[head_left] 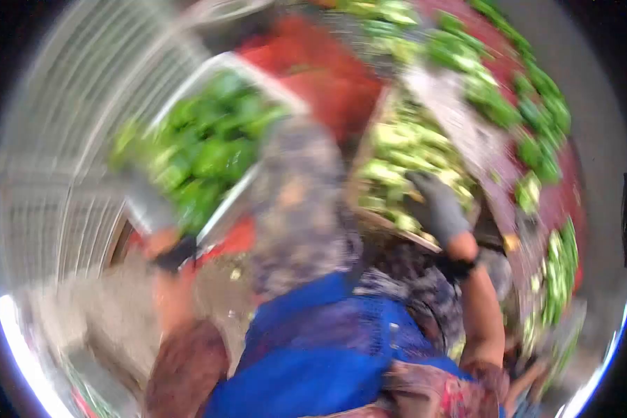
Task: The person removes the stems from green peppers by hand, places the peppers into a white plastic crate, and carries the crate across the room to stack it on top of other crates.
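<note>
My left hand (148,191), in a grey glove and smeared by motion, is at the left edge of a white crate (279,94). A blurred light-green vegetable (127,145) shows at its fingers, which look closed on it. Glossy green peppers (219,157) fill that crate. In a grey glove too, my right hand (435,202) reaches over a second box (397,233) of pale-green vegetables (411,150). Its thumb and fingers look apart, close above or touching the vegetables; blur hides the exact contact.
Between the boxes is my patterned trouser leg (299,202). Red sacking (313,63) lies behind. More green vegetables (467,70) are strewn on the dark red surface (512,167) at right. White slatted panels (56,167) stand at left. Another person's arm (529,380) shows at lower right.
</note>
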`<action>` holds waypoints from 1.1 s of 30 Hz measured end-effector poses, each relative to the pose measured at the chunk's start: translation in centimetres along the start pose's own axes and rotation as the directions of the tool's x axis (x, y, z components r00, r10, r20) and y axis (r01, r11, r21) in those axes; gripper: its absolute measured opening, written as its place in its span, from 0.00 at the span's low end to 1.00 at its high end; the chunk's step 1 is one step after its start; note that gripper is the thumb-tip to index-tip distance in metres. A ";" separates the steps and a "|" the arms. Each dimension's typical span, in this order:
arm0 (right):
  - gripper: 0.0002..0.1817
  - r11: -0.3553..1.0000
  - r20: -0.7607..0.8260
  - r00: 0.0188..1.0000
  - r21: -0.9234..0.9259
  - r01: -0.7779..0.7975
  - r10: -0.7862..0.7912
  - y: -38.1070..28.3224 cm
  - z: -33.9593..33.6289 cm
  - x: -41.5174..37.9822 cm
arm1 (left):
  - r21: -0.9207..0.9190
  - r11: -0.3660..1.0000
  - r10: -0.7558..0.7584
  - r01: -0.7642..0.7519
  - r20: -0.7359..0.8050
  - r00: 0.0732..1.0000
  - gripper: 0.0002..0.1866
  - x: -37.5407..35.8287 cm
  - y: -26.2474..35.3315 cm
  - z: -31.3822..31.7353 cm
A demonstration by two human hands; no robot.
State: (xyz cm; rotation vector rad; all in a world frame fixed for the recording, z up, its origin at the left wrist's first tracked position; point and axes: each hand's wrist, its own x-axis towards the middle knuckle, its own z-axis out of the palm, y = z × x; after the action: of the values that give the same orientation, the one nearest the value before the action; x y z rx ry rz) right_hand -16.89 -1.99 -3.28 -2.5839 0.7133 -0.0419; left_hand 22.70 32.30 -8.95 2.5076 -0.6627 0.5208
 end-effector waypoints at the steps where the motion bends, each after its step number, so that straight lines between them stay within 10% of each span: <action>1: 0.26 0.998 -0.051 0.998 -0.048 0.031 -0.034 1.4 0.3 -1.0 | 0.161 0.985 0.047 -0.056 0.060 0.997 0.26 -0.3 -3.3 1.0; 6: 0.26 0.940 -0.493 0.837 -0.101 -0.327 0.238 11.2 -1.6 -1.8 | 0.551 0.797 0.133 -0.247 0.238 0.962 0.30 -2.1 -10.4 4.9; 10: 0.21 0.801 -0.765 0.528 -0.026 -0.598 0.369 21.8 -5.3 -3.9 | 0.425 0.873 0.043 -0.240 0.422 0.905 0.30 -1.6 -13.9 6.5; 13: 0.24 0.492 -0.639 0.315 0.115 -0.863 0.702 25.9 -8.2 -5.2 | 0.396 0.913 -0.079 -0.096 0.404 0.912 0.30 -0.5 -12.0 6.4; 16: 0.26 0.392 -0.418 0.302 0.148 -0.908 0.857 30.8 -7.5 -7.6 | 0.205 0.975 0.030 -0.079 0.231 0.972 0.27 0.0 -6.1 4.8; 21: 0.18 0.508 -0.515 0.505 -0.148 -0.849 0.693 31.9 -6.9 -8.8 | -0.261 0.957 0.133 -0.128 0.002 0.991 0.23 2.8 9.7 0.9; 24: 0.16 0.645 -0.411 0.501 0.414 -0.642 0.762 26.6 -9.8 -7.1 | -0.394 0.860 0.323 -0.324 -0.070 0.944 0.25 3.7 20.2 -1.9; 26: 0.19 0.521 -0.300 0.531 0.785 -0.336 0.793 22.1 -10.5 -5.8 | -0.801 0.599 0.306 -0.003 0.226 0.925 0.29 1.7 27.8 -3.7; 28: 0.18 0.393 -0.253 0.716 0.919 -0.032 0.651 16.7 -10.9 -4.7 | -0.794 0.569 0.690 -0.214 0.319 0.650 0.39 1.2 33.3 -5.2; 31: 0.17 0.051 -0.044 0.864 0.998 0.021 0.502 6.5 -11.5 -2.9 | -0.924 0.382 0.851 -0.003 0.351 0.391 0.56 -1.3 39.5 -2.4; 33: 0.19 -0.114 -0.001 0.916 0.992 0.052 0.402 1.7 -11.0 -2.1 | -0.946 0.310 0.886 -0.092 0.252 0.388 0.60 -3.4 41.1 1.7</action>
State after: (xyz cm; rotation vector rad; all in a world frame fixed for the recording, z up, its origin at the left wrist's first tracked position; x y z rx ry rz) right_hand -21.15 -6.87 6.01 -0.8635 0.6842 -0.6740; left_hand -1.86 1.24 2.79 1.2810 -1.7153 -0.7109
